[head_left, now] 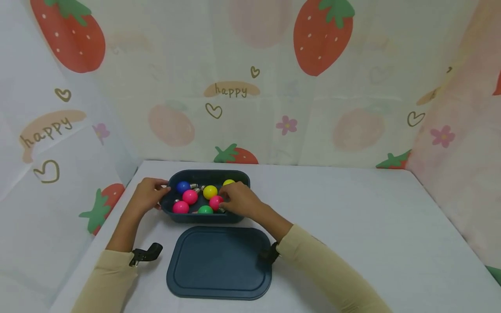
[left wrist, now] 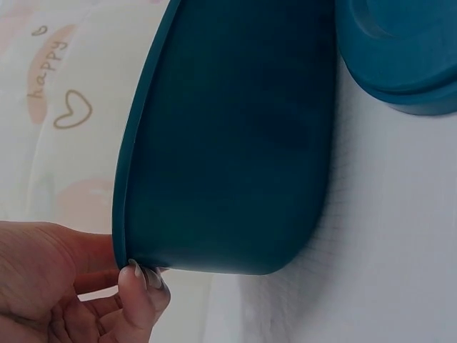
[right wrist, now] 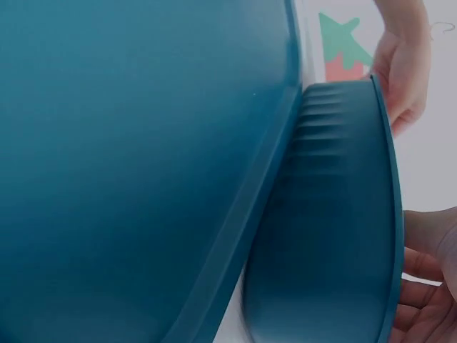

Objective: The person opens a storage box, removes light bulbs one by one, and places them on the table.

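Note:
A dark teal plastic box [head_left: 207, 218] stands on the white table, holding several coloured light bulbs. My left hand [head_left: 146, 195] grips its left end, thumb at the rim. In the left wrist view, the left fingertips [left wrist: 146, 282] are at the corner of the rim. My right hand [head_left: 240, 200] reaches over the right end, its thumb and fingers at a pink bulb [head_left: 215, 201]; I cannot tell whether they pinch it. Near these fingers are a yellow bulb [head_left: 210, 192] and a green bulb [head_left: 205, 209]. Further left lie a blue bulb [head_left: 182, 187] and other pink bulbs.
A flat teal lid [head_left: 219, 265] lies in front of the box, with the right wrist's black camera mount [head_left: 270, 253] over its right edge. White table [head_left: 352, 226] extends to the right. Printed strawberry cloth [head_left: 250, 130] hangs behind and on both sides.

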A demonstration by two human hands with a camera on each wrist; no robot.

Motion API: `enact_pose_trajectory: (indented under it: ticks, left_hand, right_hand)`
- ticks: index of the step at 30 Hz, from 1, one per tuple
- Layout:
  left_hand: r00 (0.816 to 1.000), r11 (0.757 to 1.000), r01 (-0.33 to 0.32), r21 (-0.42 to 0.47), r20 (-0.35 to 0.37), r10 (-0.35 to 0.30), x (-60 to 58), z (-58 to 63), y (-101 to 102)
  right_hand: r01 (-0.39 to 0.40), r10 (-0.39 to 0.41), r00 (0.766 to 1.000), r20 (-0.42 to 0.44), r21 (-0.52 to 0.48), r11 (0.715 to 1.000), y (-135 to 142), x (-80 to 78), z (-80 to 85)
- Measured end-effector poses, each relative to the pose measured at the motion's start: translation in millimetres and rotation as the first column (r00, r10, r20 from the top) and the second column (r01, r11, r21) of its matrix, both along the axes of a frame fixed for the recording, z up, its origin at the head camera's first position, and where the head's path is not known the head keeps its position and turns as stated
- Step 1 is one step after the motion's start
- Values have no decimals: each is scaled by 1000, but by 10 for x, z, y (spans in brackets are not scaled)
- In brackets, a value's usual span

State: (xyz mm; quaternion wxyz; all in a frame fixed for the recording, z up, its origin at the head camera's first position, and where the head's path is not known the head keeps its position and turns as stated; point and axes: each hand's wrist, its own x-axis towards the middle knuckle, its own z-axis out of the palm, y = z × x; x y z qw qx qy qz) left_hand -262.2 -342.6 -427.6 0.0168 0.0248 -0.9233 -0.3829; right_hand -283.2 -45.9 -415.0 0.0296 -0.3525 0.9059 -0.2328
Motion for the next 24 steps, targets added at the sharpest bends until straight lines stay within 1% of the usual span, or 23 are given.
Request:
enact_pose_trajectory:
  ticks: [3,10,15,24]
  left_hand:
    - [1000,1000,2,-2,2,-2,6,10,4]
    - [1000,1000,6,-12,0,-6,-1,15,-3]
    - [1000,1000,4,-18,-1,-4,-10,9,-4]
    - [1000,1000,-2,-17,-11,1,-9,-10,-1]
  right_hand:
    - [9,-9,1000,9,22,1000,-37,7,-21]
    - [49,-49,999,-4,72,996,-103,14,-55]
    - [68,-69,998,4,73,995,-114,22,-66]
    - [73,-74,997,1,76,994,-133,22,-63]
